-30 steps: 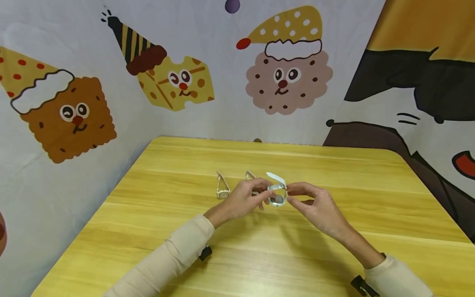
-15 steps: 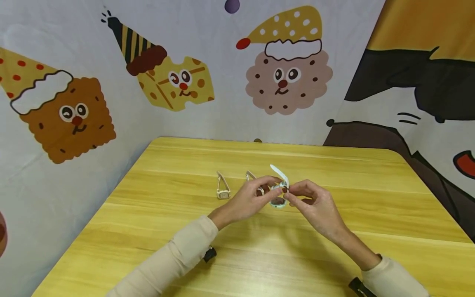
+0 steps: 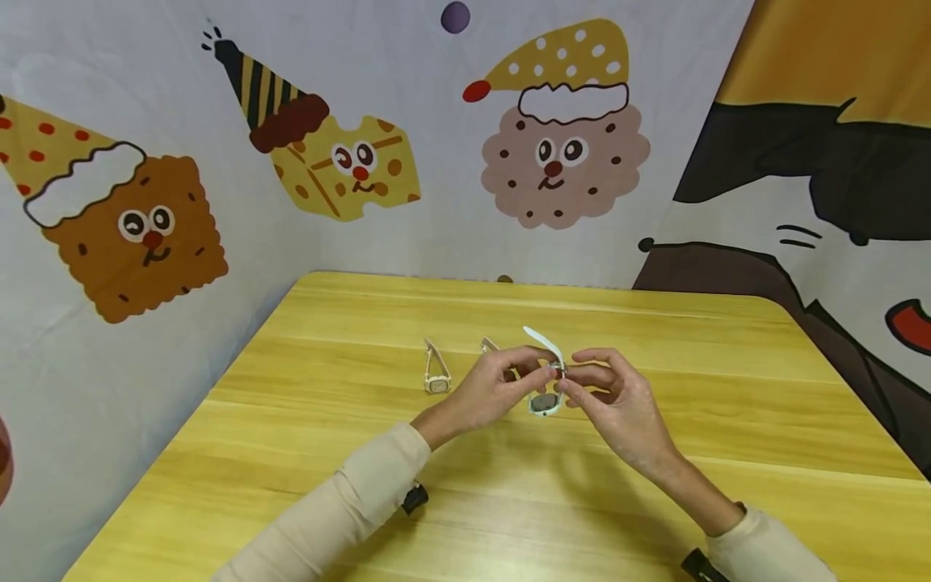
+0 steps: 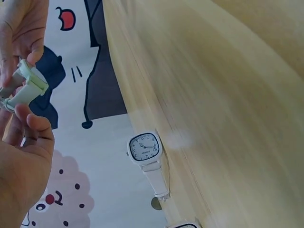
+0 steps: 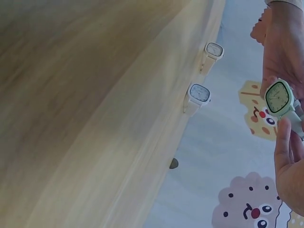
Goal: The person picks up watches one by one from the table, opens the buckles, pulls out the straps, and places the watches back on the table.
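A pale mint-green wristwatch [image 3: 544, 403] is held above the table between both hands, its loose strap end [image 3: 541, 341] sticking up. My left hand [image 3: 483, 394] pinches it from the left near the buckle. From the right, the thumb and fingers of my right hand [image 3: 618, 406] pinch the strap at the same spot. In the right wrist view the square dial [image 5: 277, 97] faces the camera. Fingers partly hide the buckle. Behind my left hand, a white watch [image 5: 199, 93] stands on the table, mostly covered in the head view. Farther left stands a similar cream watch [image 3: 438, 385].
The wooden table [image 3: 364, 501] has a light grain and rounded far corners. A cloth backdrop [image 3: 444, 234] with cartoon food figures hangs right behind and to the left of it. Black wrist straps [image 3: 414, 498] show by the sleeves.
My left hand has shifted slightly right, and both hands now meet at the buckle. The strap end rose and then dipped a little. The standing watches have stayed in place.
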Motion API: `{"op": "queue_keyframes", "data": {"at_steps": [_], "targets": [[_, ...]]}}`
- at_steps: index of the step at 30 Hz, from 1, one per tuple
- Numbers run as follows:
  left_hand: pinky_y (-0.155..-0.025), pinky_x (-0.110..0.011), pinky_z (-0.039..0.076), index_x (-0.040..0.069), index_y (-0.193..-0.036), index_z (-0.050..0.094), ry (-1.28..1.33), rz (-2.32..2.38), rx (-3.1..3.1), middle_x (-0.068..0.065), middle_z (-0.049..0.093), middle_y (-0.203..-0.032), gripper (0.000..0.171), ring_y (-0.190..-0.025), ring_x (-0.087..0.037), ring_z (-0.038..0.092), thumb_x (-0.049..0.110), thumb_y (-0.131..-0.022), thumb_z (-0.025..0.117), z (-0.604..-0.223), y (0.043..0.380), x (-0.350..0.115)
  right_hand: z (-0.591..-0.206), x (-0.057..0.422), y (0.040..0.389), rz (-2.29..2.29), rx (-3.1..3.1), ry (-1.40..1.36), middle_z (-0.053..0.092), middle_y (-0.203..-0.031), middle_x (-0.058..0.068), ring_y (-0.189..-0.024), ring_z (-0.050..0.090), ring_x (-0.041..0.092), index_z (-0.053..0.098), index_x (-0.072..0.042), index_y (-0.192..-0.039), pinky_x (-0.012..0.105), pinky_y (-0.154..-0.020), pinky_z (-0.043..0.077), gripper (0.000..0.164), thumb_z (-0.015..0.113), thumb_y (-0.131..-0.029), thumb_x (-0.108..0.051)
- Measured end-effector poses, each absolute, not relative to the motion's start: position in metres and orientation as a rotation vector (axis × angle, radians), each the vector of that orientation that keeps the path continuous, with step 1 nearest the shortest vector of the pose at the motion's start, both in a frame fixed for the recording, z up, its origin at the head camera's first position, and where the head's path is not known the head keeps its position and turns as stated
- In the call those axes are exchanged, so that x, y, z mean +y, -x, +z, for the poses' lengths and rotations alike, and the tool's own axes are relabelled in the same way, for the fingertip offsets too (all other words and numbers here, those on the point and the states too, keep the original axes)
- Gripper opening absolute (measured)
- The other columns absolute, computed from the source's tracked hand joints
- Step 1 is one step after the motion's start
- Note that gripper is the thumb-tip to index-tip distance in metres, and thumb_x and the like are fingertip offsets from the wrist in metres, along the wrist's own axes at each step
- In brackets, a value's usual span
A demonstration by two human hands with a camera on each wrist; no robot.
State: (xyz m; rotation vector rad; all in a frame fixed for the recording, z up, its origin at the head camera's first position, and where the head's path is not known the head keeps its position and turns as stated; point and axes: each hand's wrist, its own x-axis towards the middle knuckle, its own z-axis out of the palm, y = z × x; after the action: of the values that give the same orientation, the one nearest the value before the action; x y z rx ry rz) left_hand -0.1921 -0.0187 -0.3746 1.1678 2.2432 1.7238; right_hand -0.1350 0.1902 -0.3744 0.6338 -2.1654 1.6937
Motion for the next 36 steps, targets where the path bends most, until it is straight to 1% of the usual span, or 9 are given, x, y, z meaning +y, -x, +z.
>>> {"op": "queue_keyframes", "data": {"at_steps": [4,9,13,17,20,24,28,33,36], "targets": [[-0.054,-0.026,0.045,0.011,-0.115,0.072,-1.199,1.745,2.231,0.0,0.068,-0.085,0.019,-0.065,-0.018,0.056,0.023,-0.105,0.061,-0.3738,0.1926,-0.0177,-0.3747,0.1883,0.1338,1.701,-2.161,-0.631,0.074,-0.101,0.017,-0.081,0.073,0.019,0.056,0.007,-0.12,0.034,-0.069,0.061,0.032,0.07,-0.092,0.011],[-0.058,-0.025,0.048,0.009,-0.105,0.074,-1.216,1.765,2.226,-0.001,0.07,-0.086,0.015,-0.067,-0.011,0.057,0.019,-0.104,0.063,-0.3737,0.1932,-0.016,-0.3745,0.1861,0.1324,1.721,-2.141,-0.62,0.074,-0.099,0.019,-0.082,0.073,0.018,0.056,0.008,-0.12,0.033,-0.069,0.061,0.033,0.069,-0.09,0.014],[-0.059,-0.024,0.049,0.007,-0.104,0.075,-1.199,1.773,2.222,-0.001,0.07,-0.086,0.013,-0.069,-0.01,0.058,0.016,-0.103,0.065,-0.3752,0.1931,-0.0164,-0.373,0.1848,0.1322,1.738,-2.13,-0.634,0.073,-0.099,0.02,-0.083,0.073,0.02,0.055,0.009,-0.12,0.035,-0.071,0.061,0.034,0.068,-0.09,0.016],[-0.06,-0.023,0.049,0.004,-0.105,0.075,-1.175,1.782,2.208,-0.007,0.071,-0.086,0.014,-0.07,-0.009,0.058,0.014,-0.101,0.066,-0.3754,0.1921,-0.017,-0.3726,0.1847,0.1318,1.715,-2.135,-0.658,0.074,-0.098,0.019,-0.081,0.073,0.02,0.055,0.009,-0.115,0.035,-0.07,0.061,0.03,0.068,-0.09,0.016],[-0.058,-0.022,0.046,0.002,-0.104,0.075,-1.16,1.788,2.198,-0.008,0.071,-0.085,0.015,-0.067,-0.008,0.055,0.014,-0.1,0.067,-0.375,0.1913,-0.0173,-0.3733,0.1852,0.1317,1.653,-2.148,-0.688,0.074,-0.097,0.015,-0.079,0.072,0.019,0.059,0.006,-0.11,0.033,-0.069,0.061,0.025,0.069,-0.09,0.015],[-0.054,-0.022,0.038,0.003,-0.103,0.076,-1.148,1.781,2.213,-0.002,0.066,-0.078,0.014,-0.061,-0.008,0.046,0.014,-0.1,0.068,-0.3742,0.1904,-0.0184,-0.3746,0.1854,0.1322,1.62,-2.139,-0.729,0.074,-0.097,0.012,-0.079,0.071,0.02,0.066,0.002,-0.109,0.032,-0.069,0.061,0.024,0.069,-0.09,0.016],[-0.052,-0.022,0.033,0.003,-0.102,0.077,-1.16,1.778,2.233,0.003,0.061,-0.075,0.014,-0.058,-0.009,0.041,0.014,-0.099,0.068,-0.3734,0.1908,-0.0187,-0.3759,0.185,0.1331,1.606,-2.095,-0.754,0.074,-0.096,0.013,-0.076,0.071,0.02,0.069,0.0,-0.108,0.028,-0.067,0.06,0.027,0.069,-0.088,0.018],[-0.054,-0.023,0.036,0.004,-0.105,0.076,-1.173,1.794,2.223,-0.001,0.065,-0.081,0.015,-0.06,-0.009,0.043,0.014,-0.101,0.066,-0.373,0.1901,-0.0188,-0.3752,0.1848,0.1345,1.615,-2.058,-0.796,0.073,-0.093,0.016,-0.073,0.07,0.015,0.071,0.001,-0.104,0.025,-0.065,0.059,0.026,0.068,-0.087,0.021],[-0.057,-0.023,0.044,0.005,-0.106,0.075,-1.166,1.798,2.21,-0.001,0.068,-0.086,0.015,-0.064,-0.012,0.052,0.015,-0.102,0.065,-0.3731,0.1893,-0.0194,-0.3734,0.1856,0.1352,1.651,-2.082,-0.793,0.073,-0.092,0.016,-0.073,0.069,0.016,0.072,0.0,-0.102,0.026,-0.065,0.059,0.023,0.067,-0.089,0.018]]}}
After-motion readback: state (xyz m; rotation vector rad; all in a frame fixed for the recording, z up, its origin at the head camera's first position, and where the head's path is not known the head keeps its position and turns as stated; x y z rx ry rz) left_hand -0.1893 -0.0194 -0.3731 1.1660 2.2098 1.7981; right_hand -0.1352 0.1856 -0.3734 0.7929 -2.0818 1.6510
